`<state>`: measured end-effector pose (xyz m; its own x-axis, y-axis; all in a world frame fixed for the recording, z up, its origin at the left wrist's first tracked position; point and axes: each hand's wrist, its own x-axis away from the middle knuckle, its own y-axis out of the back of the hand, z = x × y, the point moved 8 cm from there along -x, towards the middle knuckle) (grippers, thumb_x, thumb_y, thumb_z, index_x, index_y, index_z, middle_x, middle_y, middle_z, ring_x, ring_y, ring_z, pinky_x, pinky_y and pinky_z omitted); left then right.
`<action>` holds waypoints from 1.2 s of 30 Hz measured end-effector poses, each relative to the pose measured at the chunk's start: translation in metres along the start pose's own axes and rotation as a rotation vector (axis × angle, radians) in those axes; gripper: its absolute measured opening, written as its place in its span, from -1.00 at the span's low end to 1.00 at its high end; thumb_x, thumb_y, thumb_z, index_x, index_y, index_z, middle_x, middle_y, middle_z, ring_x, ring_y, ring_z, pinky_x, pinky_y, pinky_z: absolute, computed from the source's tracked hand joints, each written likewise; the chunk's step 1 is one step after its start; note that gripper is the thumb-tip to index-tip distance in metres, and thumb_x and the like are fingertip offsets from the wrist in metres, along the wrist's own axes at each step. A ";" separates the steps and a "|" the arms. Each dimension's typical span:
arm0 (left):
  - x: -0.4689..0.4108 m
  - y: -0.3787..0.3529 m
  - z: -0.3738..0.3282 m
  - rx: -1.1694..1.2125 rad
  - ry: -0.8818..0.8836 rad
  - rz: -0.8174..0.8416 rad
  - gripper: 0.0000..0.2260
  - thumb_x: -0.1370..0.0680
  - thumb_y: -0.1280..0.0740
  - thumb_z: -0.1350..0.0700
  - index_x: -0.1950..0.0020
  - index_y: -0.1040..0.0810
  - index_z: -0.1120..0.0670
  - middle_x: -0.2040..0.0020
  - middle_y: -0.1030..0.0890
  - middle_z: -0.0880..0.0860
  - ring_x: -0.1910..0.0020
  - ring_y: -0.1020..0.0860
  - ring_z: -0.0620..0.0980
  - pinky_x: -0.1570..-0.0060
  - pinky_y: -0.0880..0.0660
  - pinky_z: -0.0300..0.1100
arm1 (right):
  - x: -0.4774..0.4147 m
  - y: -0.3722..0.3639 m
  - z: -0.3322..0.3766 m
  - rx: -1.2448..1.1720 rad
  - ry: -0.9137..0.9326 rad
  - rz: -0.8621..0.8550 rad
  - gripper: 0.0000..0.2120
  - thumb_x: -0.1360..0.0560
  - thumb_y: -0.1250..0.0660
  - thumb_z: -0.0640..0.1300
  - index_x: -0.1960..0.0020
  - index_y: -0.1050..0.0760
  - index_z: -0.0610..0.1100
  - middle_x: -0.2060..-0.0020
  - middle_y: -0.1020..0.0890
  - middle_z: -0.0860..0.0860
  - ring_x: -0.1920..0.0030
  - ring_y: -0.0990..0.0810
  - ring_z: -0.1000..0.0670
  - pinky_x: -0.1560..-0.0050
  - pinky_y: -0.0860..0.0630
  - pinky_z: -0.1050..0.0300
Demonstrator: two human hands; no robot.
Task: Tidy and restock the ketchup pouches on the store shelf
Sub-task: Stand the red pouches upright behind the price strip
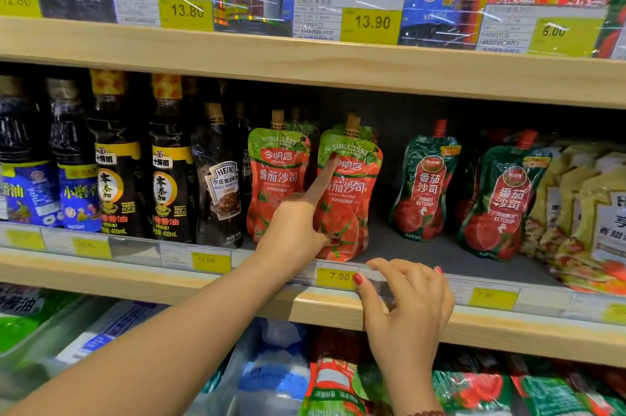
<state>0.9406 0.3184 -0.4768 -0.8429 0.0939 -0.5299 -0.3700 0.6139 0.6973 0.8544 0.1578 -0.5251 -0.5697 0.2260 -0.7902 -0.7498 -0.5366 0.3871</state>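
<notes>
Middle shelf (pixel 423 246) of a wooden store rack holds 2 red-and-green ketchup pouches with tan caps side by side: left pouch (pixel 276 178) upright, right pouch (pixel 352 208) just beside it, standing at the shelf front, tilted slightly. More pouches of the same kind show behind them, count unclear. Left hand (pixel 294 229) reaches in from lower left, index finger (pixel 321 178) extended up and pressed flat against the front of the right pouch near its label, thumb at the pouch's lower left edge; other fingers hidden behind the hand, so cannot tell if it actually grips. Right hand (pixel 406 307) below, not holding anything, fingers loosely spread and curled, thumb tip touching the yellow 7.90 price tag (pixel 335 276) on the shelf edge rail; red nail polish visible. To the right, apart from the pair, 2 dark green ketchup pouches (pixel 426 185) with red caps, then yellow pouches (pixel 582 212) leaning in a pile. Left of the pair, a Heinz dark sauce pouch (pixel 220 185) and sesame oil bottles (pixel 111 164). Lower shelf shows more red-green packs (pixel 338 385), blurry.
</notes>
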 end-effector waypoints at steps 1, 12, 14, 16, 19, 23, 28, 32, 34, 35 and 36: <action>-0.001 0.000 0.000 0.008 -0.007 -0.007 0.09 -0.39 -0.47 0.18 -0.16 0.40 -0.58 0.07 -0.54 0.02 0.25 -0.54 -0.06 0.28 -0.58 -0.10 | 0.000 0.000 0.000 0.003 0.000 0.009 -0.81 -0.34 -0.43 0.00 0.07 -0.60 0.01 0.17 -0.57 0.06 0.02 -0.49 -0.04 -0.34 -0.14 -0.02; 0.037 0.028 0.000 0.082 0.010 -0.151 -0.45 -0.41 -0.46 -0.02 -0.33 -0.31 -0.08 -0.09 -0.53 0.02 -0.04 -0.50 -0.05 0.02 -0.52 -0.08 | -0.003 0.016 0.012 -0.097 -0.024 0.219 -0.67 -0.37 -0.47 -0.08 -0.13 -0.55 -0.03 -0.13 -0.56 0.02 -0.22 -0.43 -0.02 -0.39 -0.19 0.01; 0.053 0.031 0.000 0.054 -0.034 -0.159 -0.61 -0.44 -0.43 -0.03 -0.22 -0.44 -0.04 -0.07 -0.57 -0.01 -0.05 -0.52 -0.07 0.01 -0.49 -0.14 | -0.004 0.026 0.019 -0.137 -0.004 0.259 -0.69 -0.39 -0.45 -0.07 -0.12 -0.54 -0.01 -0.14 -0.55 0.04 -0.20 -0.43 0.02 -0.26 -0.35 0.03; 0.066 0.031 0.004 0.028 -0.051 -0.130 -0.69 -0.44 -0.43 -0.03 -0.15 -0.54 0.01 -0.04 -0.60 -0.02 -0.05 -0.53 -0.05 -0.02 -0.47 -0.14 | 0.003 0.032 0.025 -0.199 0.032 0.356 -0.73 -0.41 -0.43 -0.05 -0.10 -0.54 0.01 -0.09 -0.56 0.11 -0.14 -0.46 0.11 -0.17 -0.39 0.17; 0.077 0.033 0.006 -0.116 -0.084 -0.146 -0.77 -0.43 -0.44 -0.01 -0.02 -0.61 0.04 0.08 -0.64 0.01 0.04 -0.56 0.04 -0.03 -0.44 -0.04 | 0.029 0.035 0.024 -0.348 0.057 0.526 -0.66 -0.37 -0.48 -0.11 -0.12 -0.54 0.03 -0.03 -0.61 0.14 -0.08 -0.52 0.21 -0.10 -0.41 0.34; 0.084 0.032 0.005 -0.205 -0.081 -0.211 -0.81 -0.43 -0.44 0.02 0.01 -0.59 0.06 0.13 -0.62 0.04 0.09 -0.53 0.09 0.00 -0.35 -0.04 | 0.080 0.022 0.007 -0.382 0.052 0.745 -0.49 -0.27 -0.56 -0.06 -0.17 -0.49 0.06 -0.08 -0.57 0.16 -0.12 -0.51 0.22 -0.15 -0.42 0.30; 0.085 0.031 0.006 -0.168 -0.093 -0.225 -0.78 -0.44 -0.43 0.03 -0.02 -0.59 0.08 0.10 -0.62 0.07 0.06 -0.52 0.10 -0.03 -0.36 -0.03 | 0.117 0.005 -0.010 -0.242 0.178 0.852 -0.34 -0.20 -0.52 0.20 -0.25 -0.43 0.09 -0.23 -0.47 0.17 -0.29 -0.40 0.15 -0.31 -0.29 0.24; 0.086 0.032 0.007 -0.134 -0.093 -0.249 -0.77 -0.41 -0.46 0.02 0.00 -0.60 0.09 0.13 -0.61 0.07 0.09 -0.52 0.10 0.01 -0.36 -0.04 | 0.138 -0.013 -0.014 0.006 0.313 0.849 -0.40 -0.30 -0.46 0.14 -0.30 -0.43 0.04 -0.32 -0.44 0.11 -0.35 -0.35 0.06 -0.36 -0.16 0.20; 0.086 0.031 0.009 -0.115 -0.086 -0.247 -0.74 -0.39 -0.48 -0.01 0.01 -0.60 0.08 0.15 -0.60 0.06 0.10 -0.51 0.09 0.02 -0.36 -0.07 | 0.141 -0.019 -0.010 0.060 0.345 0.800 -0.51 -0.37 -0.43 -0.01 -0.28 -0.46 0.03 -0.29 -0.48 0.09 -0.32 -0.39 0.03 -0.34 -0.17 0.19; 0.086 0.031 0.009 -0.110 -0.084 -0.245 -0.74 -0.39 -0.48 -0.02 0.01 -0.60 0.08 0.15 -0.60 0.05 0.10 -0.50 0.08 0.02 -0.36 -0.07 | 0.140 -0.020 -0.008 0.066 0.342 0.785 -0.55 -0.37 -0.43 -0.10 -0.25 -0.49 0.00 -0.26 -0.52 0.07 -0.28 -0.44 0.00 -0.33 -0.23 0.16; 0.085 0.030 0.010 -0.107 -0.085 -0.245 -0.74 -0.39 -0.48 -0.02 0.01 -0.60 0.08 0.15 -0.60 0.04 0.09 -0.50 0.08 0.02 -0.36 -0.07 | 0.139 -0.020 -0.005 0.068 0.344 0.765 -0.57 -0.34 -0.44 -0.21 -0.20 -0.53 -0.03 -0.20 -0.58 0.04 -0.22 -0.50 -0.04 -0.29 -0.31 0.11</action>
<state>0.8615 0.3528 -0.5054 -0.6891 0.0210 -0.7244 -0.6018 0.5402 0.5882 0.7921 0.1956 -0.6452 -0.8030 -0.4466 -0.3946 -0.2236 -0.3879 0.8942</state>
